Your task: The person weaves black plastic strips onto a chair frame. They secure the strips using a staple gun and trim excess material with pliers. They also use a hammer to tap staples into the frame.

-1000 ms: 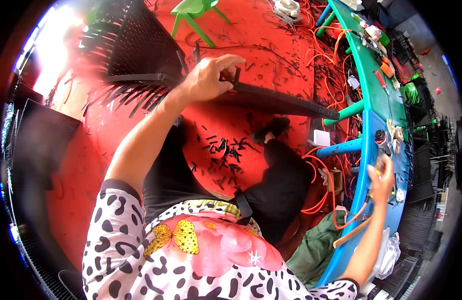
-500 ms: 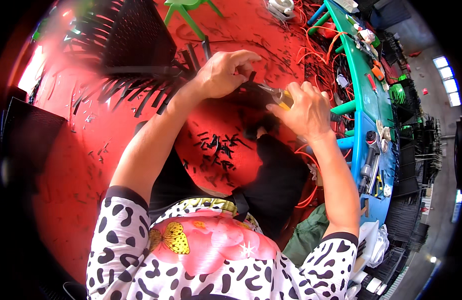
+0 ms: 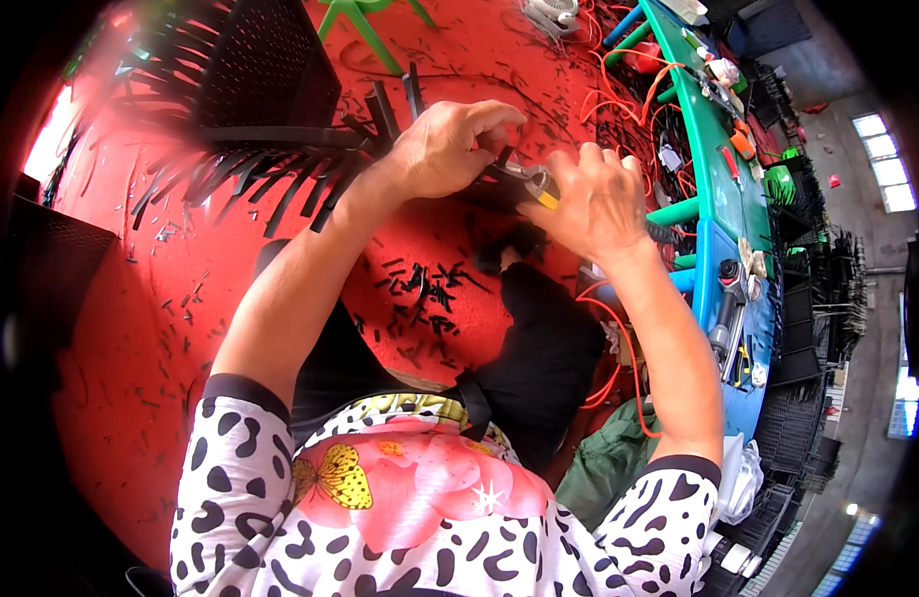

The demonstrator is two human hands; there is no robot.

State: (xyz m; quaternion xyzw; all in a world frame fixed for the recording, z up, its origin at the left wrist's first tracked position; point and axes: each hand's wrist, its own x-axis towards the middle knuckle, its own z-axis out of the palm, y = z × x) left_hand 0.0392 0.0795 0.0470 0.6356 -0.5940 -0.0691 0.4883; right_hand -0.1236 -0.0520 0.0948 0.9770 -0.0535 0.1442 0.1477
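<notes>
My left hand (image 3: 441,151) is closed in a pinch around the end of a black strip (image 3: 504,156), thumb against bent fingers. My right hand (image 3: 594,204) wraps round yellow-handled pliers (image 3: 539,186), whose metal jaws reach left to the strip just beside my left fingertips. Whether the jaws bite the strip cannot be made out. Beyond my left wrist stands a black woven piece (image 3: 265,75) with many loose strips (image 3: 270,174) fanning out from its edge. Part of it is hidden behind my left hand and forearm.
Short black offcuts (image 3: 424,289) litter the red floor (image 3: 141,378). A green-and-blue table (image 3: 713,189) on the right carries a power tool (image 3: 728,308) and small tools. Orange hoses (image 3: 618,348) trail below it. A green stool (image 3: 365,30) stands ahead.
My right hand and the pliers have shifted left and slightly up, bringing the jaws closer to my left fingertips. My left hand keeps its pinch nearly in place.
</notes>
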